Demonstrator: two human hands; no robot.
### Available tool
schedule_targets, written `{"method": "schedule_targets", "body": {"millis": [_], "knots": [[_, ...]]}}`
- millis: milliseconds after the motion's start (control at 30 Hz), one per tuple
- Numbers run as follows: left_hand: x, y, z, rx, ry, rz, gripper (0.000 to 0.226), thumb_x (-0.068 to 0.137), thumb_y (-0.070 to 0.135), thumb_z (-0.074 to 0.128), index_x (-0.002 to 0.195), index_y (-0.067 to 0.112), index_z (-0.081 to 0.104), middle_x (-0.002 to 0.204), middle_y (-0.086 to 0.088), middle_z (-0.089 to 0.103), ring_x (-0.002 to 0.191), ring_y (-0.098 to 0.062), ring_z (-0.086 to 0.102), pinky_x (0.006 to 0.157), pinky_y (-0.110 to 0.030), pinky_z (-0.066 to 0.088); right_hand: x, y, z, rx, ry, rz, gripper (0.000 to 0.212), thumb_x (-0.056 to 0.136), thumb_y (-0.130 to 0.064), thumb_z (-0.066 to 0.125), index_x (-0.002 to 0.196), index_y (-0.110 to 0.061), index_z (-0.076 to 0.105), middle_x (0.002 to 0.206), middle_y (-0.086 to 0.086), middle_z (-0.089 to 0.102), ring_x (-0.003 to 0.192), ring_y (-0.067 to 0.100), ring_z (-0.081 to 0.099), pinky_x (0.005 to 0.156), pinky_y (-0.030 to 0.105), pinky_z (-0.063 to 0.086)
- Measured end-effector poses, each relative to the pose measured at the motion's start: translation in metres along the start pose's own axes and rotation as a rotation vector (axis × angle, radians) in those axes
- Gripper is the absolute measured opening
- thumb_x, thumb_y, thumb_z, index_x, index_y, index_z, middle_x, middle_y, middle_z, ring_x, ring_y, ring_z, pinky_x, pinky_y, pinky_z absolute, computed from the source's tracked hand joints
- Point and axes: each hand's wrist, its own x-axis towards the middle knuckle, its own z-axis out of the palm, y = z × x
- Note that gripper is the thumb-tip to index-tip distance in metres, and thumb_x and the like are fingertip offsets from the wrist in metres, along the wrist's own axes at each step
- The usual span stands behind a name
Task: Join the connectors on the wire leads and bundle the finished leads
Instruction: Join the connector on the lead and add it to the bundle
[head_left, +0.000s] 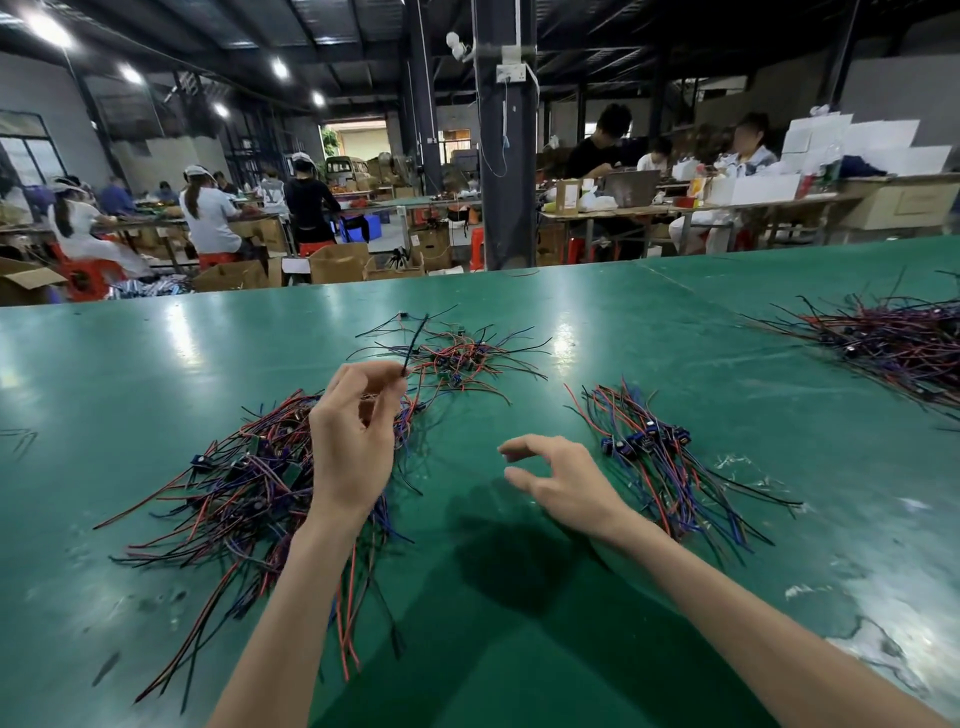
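Black strand (415, 343) pinched upright in L hand (353, 441), raised over green bench (156, 364); tie or lead, can't tell. R hand (561, 483) spread, holding nothing, beside aligned lead batch (660, 462): prob joined, not yet bundled. Loose lead pile (234, 488) under L arm, plenty left.

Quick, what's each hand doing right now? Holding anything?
Left hand: pinches a black wire, raised.
Right hand: open, holds nothing.
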Motion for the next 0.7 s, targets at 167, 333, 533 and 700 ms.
{"method": "schedule_targets", "body": {"millis": [167, 333, 533, 700], "knots": [[-0.008, 0.011, 0.018, -0.413, -0.116, -0.213, 0.018, 0.090, 0.000, 0.058, 0.090, 0.017, 0.063, 0.080, 0.002, 0.065, 0.068, -0.008, 0.064, 0.065, -0.016, 0.053, -0.005, -0.013, 0.008, 0.486, -0.201, 0.034, 0.030, 0.087, -0.008, 0.067, 0.113, -0.021, 0.060, 0.099, 0.001, 0.066, 0.081, 0.006, 0.060, 0.080, 0.019, 0.049], [-0.020, 0.016, 0.037, -0.662, -0.196, -0.466, 0.013, 0.093, -0.004, 0.049, 0.093, 0.007, 0.057, 0.080, -0.006, 0.060, 0.070, -0.010, 0.065, 0.068, -0.021, 0.056, -0.006, -0.022, 0.007, 0.745, -0.223, 0.070, 0.030, 0.088, -0.002, 0.062, 0.113, -0.018, 0.060, 0.094, 0.011, 0.068, 0.069, 0.008, 0.065, 0.066, 0.019, 0.050], [-0.029, 0.008, 0.044, -0.439, -0.328, -0.462, 0.022, 0.090, -0.007, 0.054, 0.097, 0.013, 0.058, 0.091, -0.005, 0.061, 0.083, -0.009, 0.061, 0.080, -0.024, 0.054, -0.005, -0.019, -0.004, 0.915, -0.173, 0.160, 0.016, 0.092, -0.007, 0.056, 0.104, -0.010, 0.066, 0.088, 0.009, 0.070, 0.063, 0.011, 0.065, 0.057, 0.019, 0.052], [-0.037, 0.006, 0.049, -0.355, -0.566, -0.690, 0.006, 0.093, 0.010, 0.057, 0.097, 0.014, 0.058, 0.093, -0.005, 0.064, 0.076, -0.013, 0.061, 0.071, -0.026, 0.052, -0.001, -0.015, -0.010, 0.993, -0.133, 0.239, 0.022, 0.078, -0.019, 0.065, 0.097, -0.011, 0.071, 0.073, -0.003, 0.066, 0.056, 0.005, 0.055, 0.050, 0.016, 0.043]]}}
